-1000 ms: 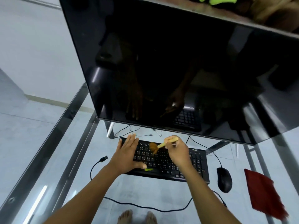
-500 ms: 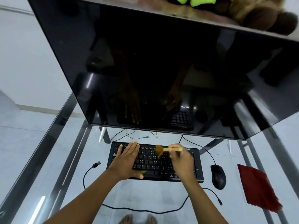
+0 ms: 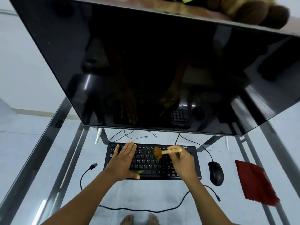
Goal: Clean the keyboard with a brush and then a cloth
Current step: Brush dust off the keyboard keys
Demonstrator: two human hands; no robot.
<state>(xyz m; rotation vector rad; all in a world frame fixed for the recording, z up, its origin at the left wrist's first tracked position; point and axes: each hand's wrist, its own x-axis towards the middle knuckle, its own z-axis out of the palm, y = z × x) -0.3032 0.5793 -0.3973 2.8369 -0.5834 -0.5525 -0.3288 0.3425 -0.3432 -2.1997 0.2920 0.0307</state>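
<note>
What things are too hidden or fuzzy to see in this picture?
Head view:
Left keys of the keyboard hide under the left hand; key letters are too small.
The brush has blurred bristles, its handle partly inside the right hand.
Top edge cuts off the brown toy.
Bottom edge cuts off the feet.

Glass table [image 3: 146, 194] carries keyboard [image 3: 146, 161], mouse [image 3: 215, 173], cloth [image 3: 254, 182] (red, possibly fringed).
</note>
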